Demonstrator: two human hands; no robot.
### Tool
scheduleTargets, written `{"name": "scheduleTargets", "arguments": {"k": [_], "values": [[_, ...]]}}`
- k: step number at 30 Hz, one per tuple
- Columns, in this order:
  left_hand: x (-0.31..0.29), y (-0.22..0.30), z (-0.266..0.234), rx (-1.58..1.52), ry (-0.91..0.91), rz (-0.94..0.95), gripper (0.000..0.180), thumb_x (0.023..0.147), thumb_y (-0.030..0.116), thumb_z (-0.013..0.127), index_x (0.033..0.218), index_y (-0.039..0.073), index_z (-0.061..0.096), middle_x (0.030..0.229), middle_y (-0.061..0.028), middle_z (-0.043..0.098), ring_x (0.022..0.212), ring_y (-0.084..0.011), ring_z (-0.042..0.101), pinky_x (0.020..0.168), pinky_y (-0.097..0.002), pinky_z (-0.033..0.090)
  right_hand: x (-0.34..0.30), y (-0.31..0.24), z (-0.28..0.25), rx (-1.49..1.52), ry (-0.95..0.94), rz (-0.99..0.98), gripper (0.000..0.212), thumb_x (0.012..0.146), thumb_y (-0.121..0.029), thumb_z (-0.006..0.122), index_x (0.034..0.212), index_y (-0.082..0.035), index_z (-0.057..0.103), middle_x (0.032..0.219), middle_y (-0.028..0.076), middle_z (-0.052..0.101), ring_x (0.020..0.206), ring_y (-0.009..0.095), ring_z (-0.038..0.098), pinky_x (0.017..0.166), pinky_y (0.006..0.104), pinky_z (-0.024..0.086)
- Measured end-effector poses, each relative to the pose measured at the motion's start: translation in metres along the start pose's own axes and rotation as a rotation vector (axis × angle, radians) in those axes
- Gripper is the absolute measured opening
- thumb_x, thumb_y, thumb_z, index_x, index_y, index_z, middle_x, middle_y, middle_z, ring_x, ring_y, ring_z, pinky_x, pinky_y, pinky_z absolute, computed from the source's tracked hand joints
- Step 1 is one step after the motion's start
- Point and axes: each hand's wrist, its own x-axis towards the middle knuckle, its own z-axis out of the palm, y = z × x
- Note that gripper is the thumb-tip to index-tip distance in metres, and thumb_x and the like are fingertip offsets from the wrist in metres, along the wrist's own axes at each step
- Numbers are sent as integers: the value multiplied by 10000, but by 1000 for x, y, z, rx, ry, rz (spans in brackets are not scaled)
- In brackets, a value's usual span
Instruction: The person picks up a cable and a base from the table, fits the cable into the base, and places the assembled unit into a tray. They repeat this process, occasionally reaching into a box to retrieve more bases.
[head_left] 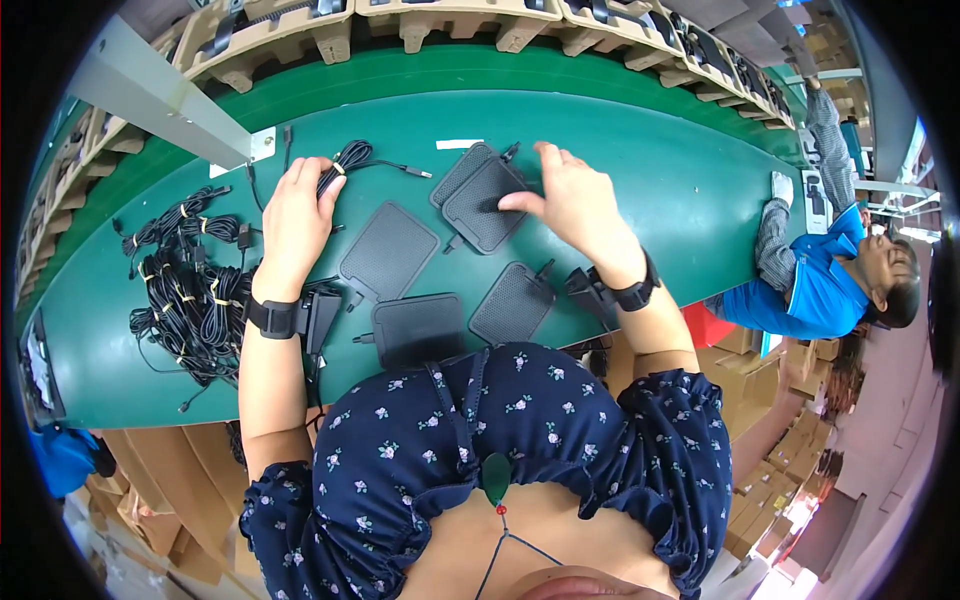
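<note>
My left hand [299, 215] is closed on a bundled black USB cable [352, 158], whose plug end sticks out to the right over the green table. My right hand [580, 200] is spread, with its thumb over the edge of a flat black textured device [482, 222]; whether it touches is hard to tell. That device overlaps another flat black device [455, 182] behind it. Nearer to me lie three more flat black devices: one to the left [388, 250], one in the middle [418, 328] and one to the right [512, 303]. Each has a short stub sticking out.
A pile of tied black cables [195, 290] covers the left of the green table [640, 150]. A metal post [170, 95] stands at the back left. Cardboard trays [450, 12] with black parts line the far edge. A co-worker in blue [820, 275] sits at the right.
</note>
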Motion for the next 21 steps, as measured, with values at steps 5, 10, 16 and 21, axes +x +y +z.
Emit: {"name": "scheduleTargets", "arguments": {"k": [5,10,16,21], "values": [[5,2,0,-16,-26,13,186,868,187,604,991,54,562,950,-99,591,913,-317,582,759,-395,480,-1,-12,23,86,82,-22,908,590,-518,779,1244,9,436,1017,203,611,964,333,615,787,370,518],[3,0,2,-14,-28,6,191,863,166,612,1005,49,560,943,-111,582,902,-326,578,756,-400,473,-1,-6,17,706,16,105,687,687,-345,803,1190,-26,460,1031,193,621,978,313,616,805,363,496],[2,2,0,10,-46,-21,193,868,173,610,1003,47,555,946,-116,585,896,-329,581,759,-401,473,40,59,-30,865,412,-10,232,843,-94,663,1057,-45,590,877,111,597,788,170,588,734,287,489],[5,-2,3,-33,-59,-40,200,870,167,612,1008,36,552,949,-127,594,891,-327,588,760,-393,471,103,151,-95,866,997,-249,131,883,-40,566,980,-44,654,933,84,655,859,202,600,807,279,462]]}}
